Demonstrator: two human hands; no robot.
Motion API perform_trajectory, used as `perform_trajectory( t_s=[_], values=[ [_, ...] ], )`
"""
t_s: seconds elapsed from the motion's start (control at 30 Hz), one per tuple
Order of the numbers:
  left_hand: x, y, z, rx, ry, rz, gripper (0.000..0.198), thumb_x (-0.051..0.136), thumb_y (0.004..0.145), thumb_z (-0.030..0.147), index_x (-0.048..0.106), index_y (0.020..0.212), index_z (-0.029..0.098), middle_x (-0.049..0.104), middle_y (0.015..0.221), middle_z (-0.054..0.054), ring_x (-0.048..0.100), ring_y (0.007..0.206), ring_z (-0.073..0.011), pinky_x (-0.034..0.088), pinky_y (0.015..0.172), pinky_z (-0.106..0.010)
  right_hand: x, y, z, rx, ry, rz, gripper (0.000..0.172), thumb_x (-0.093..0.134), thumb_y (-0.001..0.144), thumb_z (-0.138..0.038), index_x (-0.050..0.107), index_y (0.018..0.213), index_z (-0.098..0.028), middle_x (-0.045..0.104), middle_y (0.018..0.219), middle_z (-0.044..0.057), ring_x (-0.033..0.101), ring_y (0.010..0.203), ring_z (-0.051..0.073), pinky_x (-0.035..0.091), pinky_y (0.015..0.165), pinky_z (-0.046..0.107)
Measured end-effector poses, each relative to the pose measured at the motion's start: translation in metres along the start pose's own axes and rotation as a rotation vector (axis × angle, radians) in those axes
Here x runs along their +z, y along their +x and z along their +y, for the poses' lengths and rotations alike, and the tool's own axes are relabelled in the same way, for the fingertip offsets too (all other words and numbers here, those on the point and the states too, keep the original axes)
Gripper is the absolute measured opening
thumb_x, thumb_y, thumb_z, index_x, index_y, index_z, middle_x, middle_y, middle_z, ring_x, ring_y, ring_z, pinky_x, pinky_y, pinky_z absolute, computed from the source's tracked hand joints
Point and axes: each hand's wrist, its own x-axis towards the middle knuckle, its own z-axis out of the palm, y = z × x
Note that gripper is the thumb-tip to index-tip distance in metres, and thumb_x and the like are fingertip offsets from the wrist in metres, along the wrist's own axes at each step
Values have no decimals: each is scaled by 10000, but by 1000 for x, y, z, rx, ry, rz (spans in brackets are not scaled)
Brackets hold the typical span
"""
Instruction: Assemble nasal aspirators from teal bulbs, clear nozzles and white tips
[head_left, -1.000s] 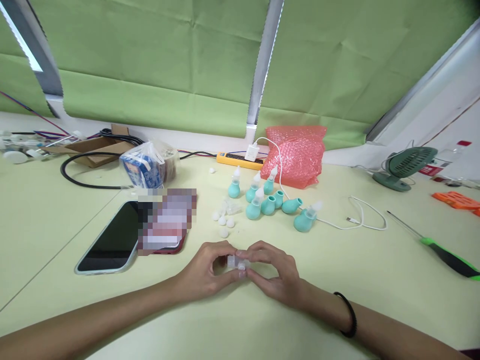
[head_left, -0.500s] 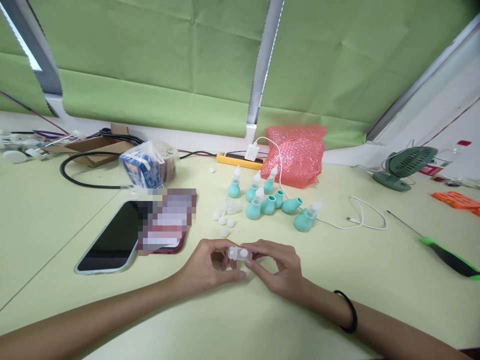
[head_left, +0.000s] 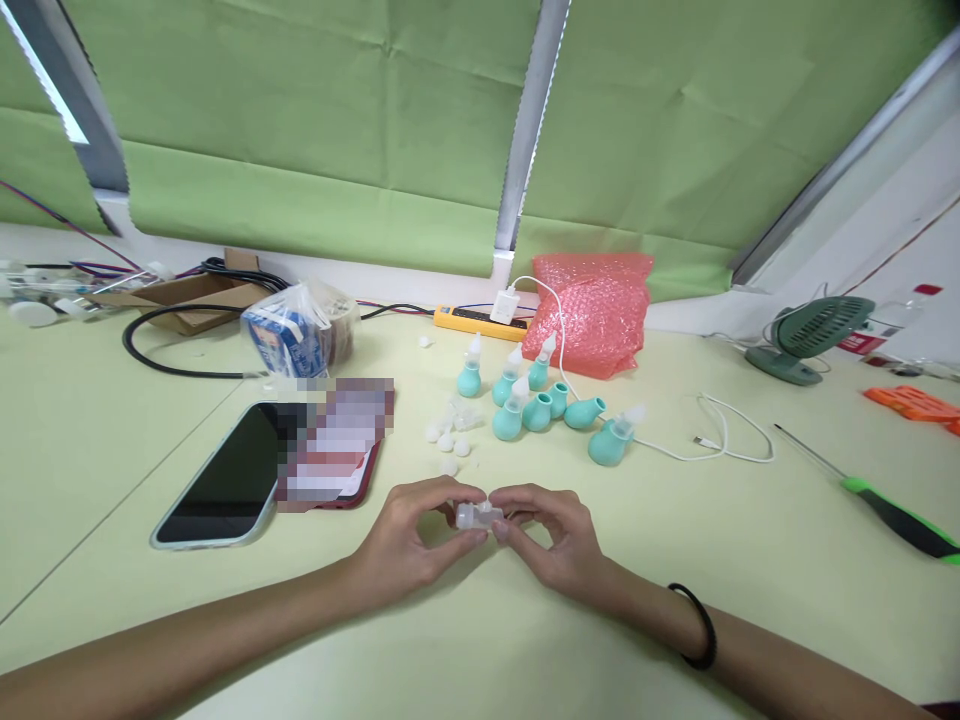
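Note:
My left hand [head_left: 416, 535] and my right hand [head_left: 551, 535] meet low over the pale green table [head_left: 750, 560]. Between their fingertips they pinch a small clear plastic piece [head_left: 476, 516]; a small white part seems to sit at its right end. Just beyond the hands lie several small white balls [head_left: 448, 442] and clear plastic pieces [head_left: 459, 416]. Farther back stand several teal rubber bulbs [head_left: 536, 400], some with clear tips fitted.
A black phone [head_left: 221, 485] and a second, blurred-over phone [head_left: 337, 440] lie to the left. At the back are a pink bubble-wrap bag [head_left: 592, 310], a yellow power strip [head_left: 480, 318], a white cable [head_left: 705, 440], and a plastic bag [head_left: 296, 330]. A green-handled screwdriver [head_left: 885, 505] and desk fan [head_left: 814, 335] are on the right.
Both hands have shifted slightly, turning the small clear piece between the fingertips; it now lies more level. Nothing else on the table has moved.

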Motion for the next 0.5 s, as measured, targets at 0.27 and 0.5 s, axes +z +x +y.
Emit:
perform_trajectory(
  t_s=[0.27, 0.5],
  values=[
    [1, -1, -1, -60, -32, 32, 170, 584, 707, 210, 565, 862, 140, 629, 782, -37, 584, 688, -143, 493, 625, -248, 0, 0, 1, 11, 2, -17, 141, 554, 733, -189, 585, 870, -183, 648, 710, 29, 607, 599, 128, 532, 559, 234],
    [0, -2, -1, -8, 5, 5, 181, 569, 719, 185, 590, 896, 146, 637, 820, -51, 585, 724, -157, 487, 645, -262, -1, 0, 1, 45, 39, -82, 126, 523, 757, -188, 572, 873, -184, 626, 763, 35, 580, 583, 114, 522, 539, 230]
  ],
)
